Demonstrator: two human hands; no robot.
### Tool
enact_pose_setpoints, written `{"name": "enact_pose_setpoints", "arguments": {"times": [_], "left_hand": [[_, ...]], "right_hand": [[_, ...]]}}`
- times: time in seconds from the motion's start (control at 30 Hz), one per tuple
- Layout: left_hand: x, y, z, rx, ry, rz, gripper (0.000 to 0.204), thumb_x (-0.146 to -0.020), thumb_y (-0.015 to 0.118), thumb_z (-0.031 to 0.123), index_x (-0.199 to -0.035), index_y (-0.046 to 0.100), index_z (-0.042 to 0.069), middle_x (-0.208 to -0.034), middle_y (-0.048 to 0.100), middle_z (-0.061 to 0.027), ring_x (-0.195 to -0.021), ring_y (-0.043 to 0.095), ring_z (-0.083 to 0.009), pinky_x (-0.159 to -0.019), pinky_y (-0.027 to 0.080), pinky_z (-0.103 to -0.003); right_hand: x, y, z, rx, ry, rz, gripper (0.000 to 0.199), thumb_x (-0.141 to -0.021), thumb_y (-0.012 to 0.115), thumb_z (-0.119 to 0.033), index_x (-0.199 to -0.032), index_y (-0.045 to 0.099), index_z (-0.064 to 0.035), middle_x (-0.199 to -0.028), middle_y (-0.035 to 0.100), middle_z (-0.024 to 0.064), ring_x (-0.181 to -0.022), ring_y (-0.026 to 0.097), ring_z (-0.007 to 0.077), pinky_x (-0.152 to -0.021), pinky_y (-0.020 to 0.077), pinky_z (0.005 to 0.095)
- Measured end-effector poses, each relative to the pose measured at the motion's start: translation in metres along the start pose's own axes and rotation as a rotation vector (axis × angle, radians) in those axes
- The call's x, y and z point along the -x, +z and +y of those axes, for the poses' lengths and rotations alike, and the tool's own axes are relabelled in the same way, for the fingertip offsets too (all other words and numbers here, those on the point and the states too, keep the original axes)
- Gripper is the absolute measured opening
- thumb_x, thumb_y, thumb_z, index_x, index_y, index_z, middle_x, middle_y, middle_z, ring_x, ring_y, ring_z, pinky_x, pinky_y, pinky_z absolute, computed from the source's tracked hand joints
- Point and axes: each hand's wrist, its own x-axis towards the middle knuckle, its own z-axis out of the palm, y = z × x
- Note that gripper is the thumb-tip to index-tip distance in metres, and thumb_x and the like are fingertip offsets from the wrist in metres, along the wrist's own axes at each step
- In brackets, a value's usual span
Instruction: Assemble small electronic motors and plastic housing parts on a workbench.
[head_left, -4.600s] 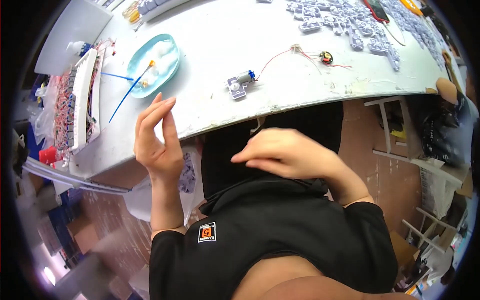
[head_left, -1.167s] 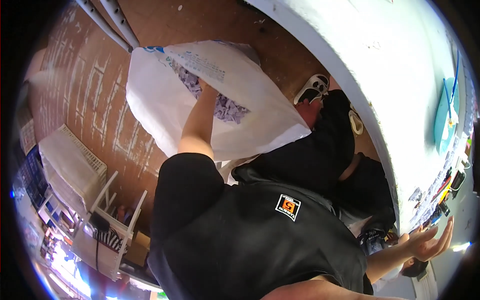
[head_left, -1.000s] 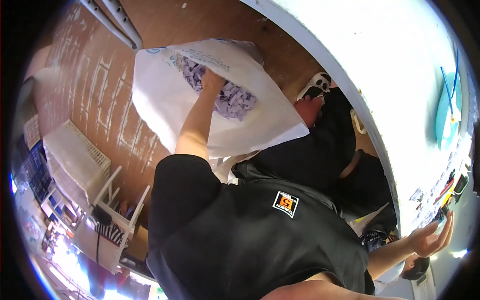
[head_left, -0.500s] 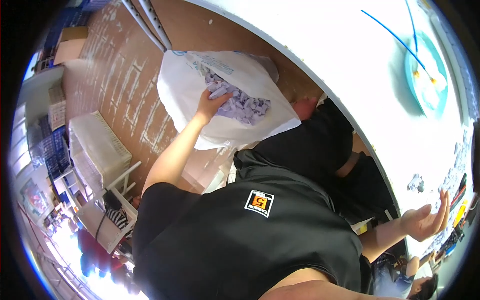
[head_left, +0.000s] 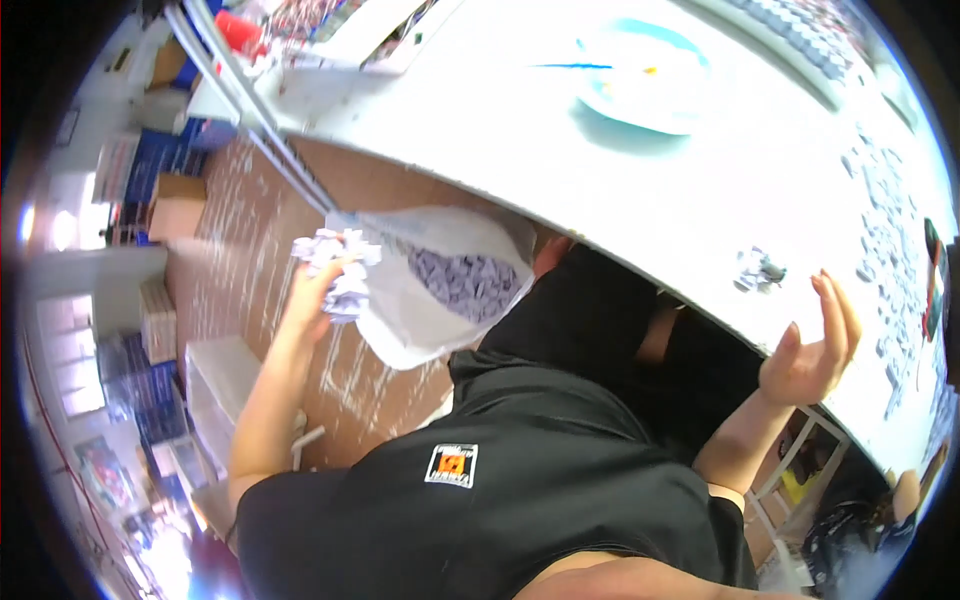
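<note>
My left hand (head_left: pixel 308 292) is closed round a handful of small whitish-lavender pieces (head_left: pixel 347 303), raised beside the white bag (head_left: pixel 395 335). Some pieces stick out between and above the fingers; whether they are paper or plastic I cannot tell. The bag hangs open below the table edge, and many more such pieces (head_left: pixel 468 285) lie inside it. Over the table's near right edge, my right hand (head_left: pixel 808 362) is held palm up with its fingers apart and nothing in it. Just beyond its fingertips sits a small heap of whitish and grey bits (head_left: pixel 757 269).
The white table (head_left: pixel 470 130) carries a pale blue dish (head_left: pixel 640 122) with a thin blue stick across it. Rows of small grey-white pieces (head_left: pixel 880 250) spread along its right side. Metal poles (head_left: pixel 265 130) stand by the bag. A pale crate (head_left: pixel 215 375) is on the left.
My left hand has come up out of the bag with a handful of pieces. The view has swung toward the table. My right hand stays open near the table edge.
</note>
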Motion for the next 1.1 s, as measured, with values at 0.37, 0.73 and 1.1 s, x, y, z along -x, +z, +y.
{"name": "enact_pose_setpoints", "arguments": {"times": [0.37, 0.73, 1.1], "left_hand": [[-0.092, 0.202, 0.277, -0.231, 0.48, -0.533, 0.035, -0.09, 0.064, 0.023, -0.121, 0.058, 0.006, -0.101, 0.067, -0.0039, -0.083, 0.066, -0.0112, -0.069, 0.056, -0.027], [-0.239, 0.356, 0.26, -1.135, 0.861, -0.286, 0.084, -0.067, 0.082, 0.038, -0.137, 0.048, 0.006, -0.109, 0.066, -0.0174, -0.093, 0.066, -0.0216, -0.078, 0.054, -0.033], [-0.07, 0.228, 0.258, -1.084, 1.168, -0.327, 0.045, -0.081, 0.073, 0.032, -0.113, 0.065, 0.001, -0.099, 0.069, -0.0119, -0.086, 0.066, -0.0192, -0.073, 0.051, -0.028]], "right_hand": [[-0.019, -0.007, -0.003, -0.045, 0.092, 0.018, 0.04, -0.077, 0.076, -0.018, -0.112, 0.065, -0.0035, -0.105, 0.065, 0.0153, -0.092, 0.064, 0.0291, -0.077, 0.0521, 0.0351], [-0.025, -0.002, -0.005, 0.0, 0.127, -0.07, 0.045, -0.07, 0.079, -0.015, -0.113, 0.065, -0.008, -0.103, 0.065, 0.0089, -0.087, 0.062, 0.0247, -0.07, 0.0523, 0.0328], [-0.019, -0.001, -0.002, -0.015, 0.138, -0.124, 0.042, -0.078, 0.076, -0.022, -0.113, 0.065, -0.0012, -0.106, 0.066, 0.0153, -0.094, 0.063, 0.0287, -0.079, 0.0515, 0.0346]]}}
